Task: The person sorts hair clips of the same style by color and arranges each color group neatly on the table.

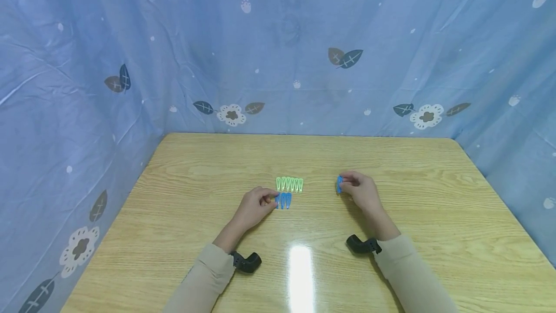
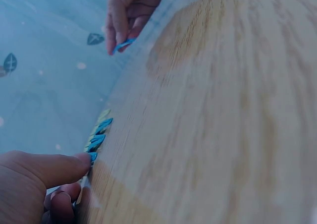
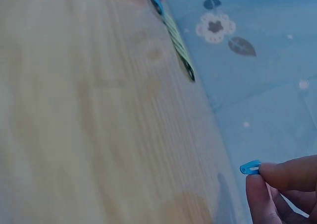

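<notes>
Several pale green snap hair clips (image 1: 289, 184) lie side by side in a row on the wooden table. Just below them is a shorter row of three blue snap hair clips (image 1: 283, 201). My left hand (image 1: 257, 205) pinches the leftmost blue clip (image 2: 93, 156) between thumb and fingers, at the table surface. Off to the right, my right hand (image 1: 361, 190) holds another blue hair clip (image 3: 250, 167) between thumb and index finger, raised above the table. The fingers partly cover both held clips.
The wooden table (image 1: 208, 158) has a blue patterned curtain (image 1: 286, 52) behind it and along its sides. Each wrist carries a black camera mount (image 1: 247, 262). A bright light reflection falls on the front middle of the table.
</notes>
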Available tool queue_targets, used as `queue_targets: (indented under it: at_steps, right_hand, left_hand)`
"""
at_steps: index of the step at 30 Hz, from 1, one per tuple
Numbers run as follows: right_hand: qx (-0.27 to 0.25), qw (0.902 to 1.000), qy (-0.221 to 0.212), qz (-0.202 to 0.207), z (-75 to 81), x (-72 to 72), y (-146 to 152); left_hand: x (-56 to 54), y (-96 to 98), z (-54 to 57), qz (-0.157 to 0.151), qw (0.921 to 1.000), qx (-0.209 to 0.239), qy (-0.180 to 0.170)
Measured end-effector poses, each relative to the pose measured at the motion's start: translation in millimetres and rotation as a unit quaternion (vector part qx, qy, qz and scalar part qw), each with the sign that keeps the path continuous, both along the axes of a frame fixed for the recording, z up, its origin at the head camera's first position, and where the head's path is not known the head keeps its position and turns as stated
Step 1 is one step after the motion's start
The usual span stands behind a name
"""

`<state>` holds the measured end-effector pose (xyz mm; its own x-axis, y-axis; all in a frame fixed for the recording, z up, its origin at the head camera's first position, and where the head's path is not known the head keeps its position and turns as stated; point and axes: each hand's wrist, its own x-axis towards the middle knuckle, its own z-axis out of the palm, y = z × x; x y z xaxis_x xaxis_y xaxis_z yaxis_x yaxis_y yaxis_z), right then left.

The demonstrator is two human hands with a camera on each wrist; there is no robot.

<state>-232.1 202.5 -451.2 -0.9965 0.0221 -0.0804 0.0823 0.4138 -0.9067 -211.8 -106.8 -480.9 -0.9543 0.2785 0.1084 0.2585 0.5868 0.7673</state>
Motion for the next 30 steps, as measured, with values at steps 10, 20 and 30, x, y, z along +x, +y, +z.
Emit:
queue_targets:
  at_steps: [10, 20, 30]
  right_hand:
    - [-0.022, 0.998, 0.015, 0.058, -2.1, 11.7, -25.6]
    - [-0.039, 0.9967, 0.004, 0.071, -6.7, 19.2, -55.9]
    - [-0.045, 0.9968, 0.015, 0.065, -9.1, 23.0, -84.8]
  left_hand:
    - [0.2, 0.4, 1.0, 0.001, 1.0, 0.005, -0.001]
    - [1.2, 0.6, 1.6, -0.002, 1.0, 0.006, 0.005]
    - [2.0, 1.6, 3.6, 0.0, 0.9998, 0.015, 0.01]
